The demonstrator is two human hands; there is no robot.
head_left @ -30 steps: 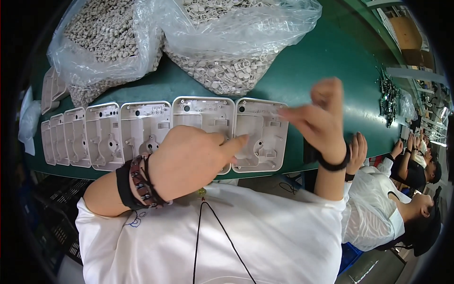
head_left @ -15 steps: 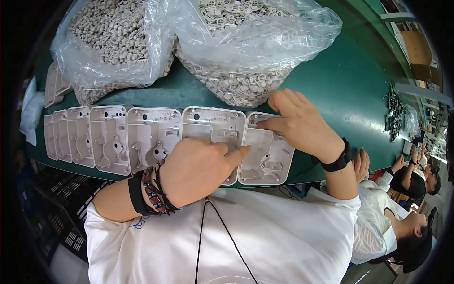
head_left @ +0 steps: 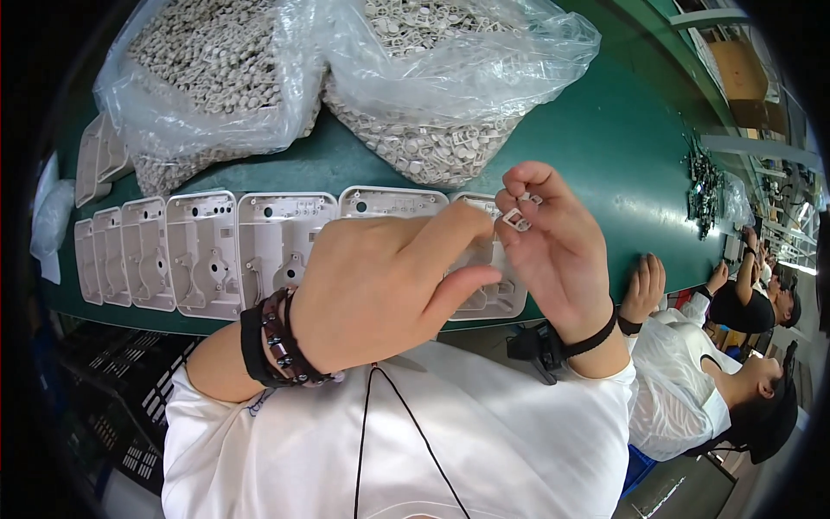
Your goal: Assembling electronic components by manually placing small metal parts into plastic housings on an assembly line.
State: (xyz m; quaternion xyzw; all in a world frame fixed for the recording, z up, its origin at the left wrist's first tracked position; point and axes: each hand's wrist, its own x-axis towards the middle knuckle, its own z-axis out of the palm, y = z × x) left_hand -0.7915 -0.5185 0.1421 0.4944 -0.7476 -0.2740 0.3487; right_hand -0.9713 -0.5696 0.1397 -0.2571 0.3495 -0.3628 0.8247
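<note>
My right hand is turned palm up above the rightmost housing, its fingers curled around small off-white plastic clips. One clip with a square opening shows at the fingertips, and another is partly hidden between the fingers. My left hand reaches across, back of the hand up, with index finger and thumb spread apart; the index tip is close to the clips, and whether it touches them I cannot tell. Below the hands, a row of white plastic housings lies open side up, and the rightmost housing is mostly covered.
Two clear plastic bags, a left bag and a right bag, hold masses of small off-white parts behind the row. Dark small parts are heaped far right on the green table. A co-worker's hand rests at the table edge.
My right hand has lifted from the rightmost housing and turned palm up, showing the clips. My left hand has moved right and up toward it, its thumb and index finger now spread.
</note>
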